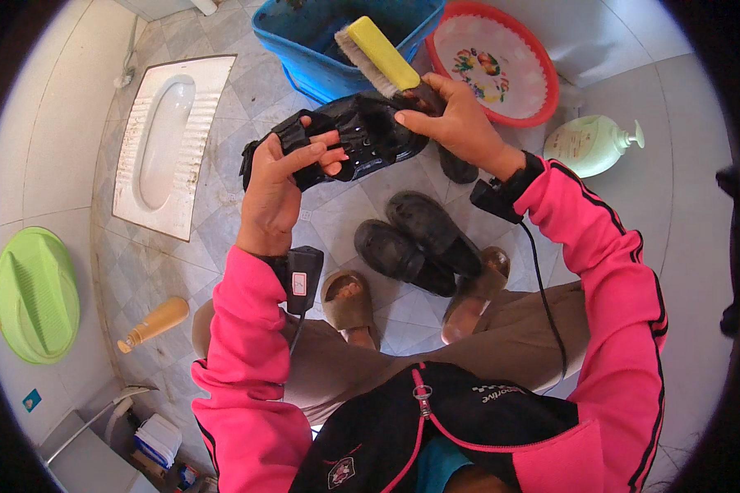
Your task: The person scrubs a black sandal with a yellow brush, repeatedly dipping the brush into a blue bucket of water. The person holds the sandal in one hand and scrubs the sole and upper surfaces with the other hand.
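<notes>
My left hand [277,179] holds a wet black sandal [370,142], its fingers passing through the straps. The sandal lies on its length across the view, glossy with water. In my right hand [462,123] is a scrubbing brush [385,55] with a yellow back and greyish bristles, gripped by its dark end. The brush is raised over the sandal's right part, bristles facing down and left. Whether the bristles touch the sandal I cannot tell. Below my right hand, part of another dark shoe [457,165] shows on the floor.
A blue bucket [277,46] and a red-rimmed basin [546,92] stand beyond the sandal. A pump bottle [586,146] is at right. Two dark slippers [416,243] lie between my feet. A squat toilet [172,142], a yellow bottle [157,320] and a green washboard [37,296] are at left.
</notes>
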`<control>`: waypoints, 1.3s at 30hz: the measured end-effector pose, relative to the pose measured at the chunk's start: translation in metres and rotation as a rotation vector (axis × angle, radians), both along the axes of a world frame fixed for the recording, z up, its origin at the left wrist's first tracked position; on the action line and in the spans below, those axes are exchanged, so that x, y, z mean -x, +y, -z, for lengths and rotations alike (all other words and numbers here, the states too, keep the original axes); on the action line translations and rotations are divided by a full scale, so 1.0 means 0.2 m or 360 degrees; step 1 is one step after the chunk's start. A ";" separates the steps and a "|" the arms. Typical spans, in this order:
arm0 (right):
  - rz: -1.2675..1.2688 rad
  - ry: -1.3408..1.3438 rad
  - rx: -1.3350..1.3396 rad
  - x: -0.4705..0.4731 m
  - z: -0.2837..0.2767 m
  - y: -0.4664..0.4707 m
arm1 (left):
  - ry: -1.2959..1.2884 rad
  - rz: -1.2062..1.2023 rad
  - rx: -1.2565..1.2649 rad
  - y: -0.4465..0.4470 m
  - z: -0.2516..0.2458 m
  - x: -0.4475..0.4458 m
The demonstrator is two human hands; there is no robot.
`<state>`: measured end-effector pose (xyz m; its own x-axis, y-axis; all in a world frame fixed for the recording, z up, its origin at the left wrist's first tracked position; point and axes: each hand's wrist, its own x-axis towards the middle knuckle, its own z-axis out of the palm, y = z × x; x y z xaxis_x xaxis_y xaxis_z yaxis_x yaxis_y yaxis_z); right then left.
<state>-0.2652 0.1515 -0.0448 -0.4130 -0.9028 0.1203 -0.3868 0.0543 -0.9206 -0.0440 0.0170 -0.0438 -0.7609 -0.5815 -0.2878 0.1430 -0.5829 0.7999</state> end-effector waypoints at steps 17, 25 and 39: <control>0.0001 -0.0070 -0.0098 0.03 0.03 0.02 | -0.0044 -0.0064 0.0091 -0.03 -0.02 0.04; 0.0293 -0.0545 0.0229 -0.05 0.02 -0.03 | -0.0469 -0.0666 0.1081 -0.03 -0.21 -0.05; 0.0393 -0.1076 0.0252 -0.11 -0.21 -0.20 | -0.0144 -0.0571 0.0098 0.22 -0.10 -0.01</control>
